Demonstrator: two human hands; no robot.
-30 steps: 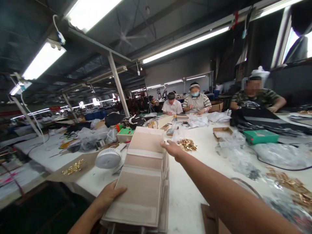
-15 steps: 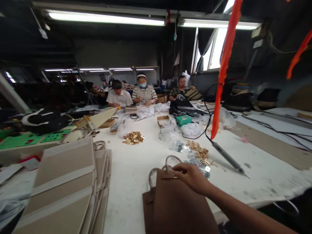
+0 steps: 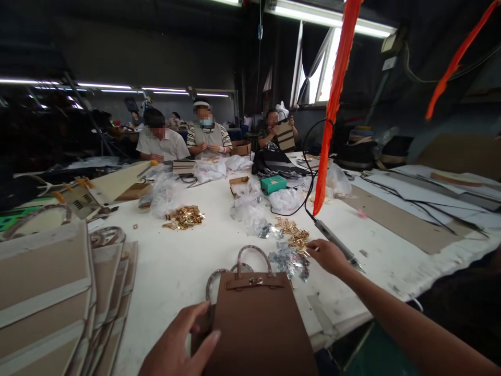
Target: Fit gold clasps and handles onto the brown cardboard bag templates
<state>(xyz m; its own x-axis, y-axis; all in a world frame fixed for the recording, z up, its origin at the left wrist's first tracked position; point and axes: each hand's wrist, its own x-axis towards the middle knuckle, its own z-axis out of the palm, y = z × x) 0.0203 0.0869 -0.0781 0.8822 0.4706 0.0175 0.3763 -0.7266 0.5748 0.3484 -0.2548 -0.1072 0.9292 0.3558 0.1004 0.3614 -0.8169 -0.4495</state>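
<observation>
Head view: your brown bag [image 3: 258,324] is at the bottom centre, its long axis running nearly from twelve to six o'clock, with its handle [image 3: 250,247] at the twelve o'clock end. It is on or over the white tabletop [image 3: 172,277]; whether it lies flat or leans, you cannot tell from here.

The key relation is between your right hand [image 3: 327,257] and the gold clasps [image 3: 298,241]. Their heap lies toward ten or eleven o'clock from those fingers, and the fingertips are right at its near edge. Your right hand is clearly the nearer one; from your left hand [image 3: 172,339] the heap is well apart, between one and two o'clock. Silver plates [image 3: 291,262] sit at eight o'clock from your right fingers, and the bag at seven.

Your right fingertips are drawn close together, but you cannot tell whether they pinch a clasp. Your left thumb and index finger stand apart at the bag's left edge; whether they grip it is unclear.

Half a second ago, your right hand was at the bag's top, by the handle, and your left was out of view. Now the right hand is off the bag, leaving its metal lock [image 3: 256,281] uncovered, and the left hand has come in at eight o'clock.
</observation>
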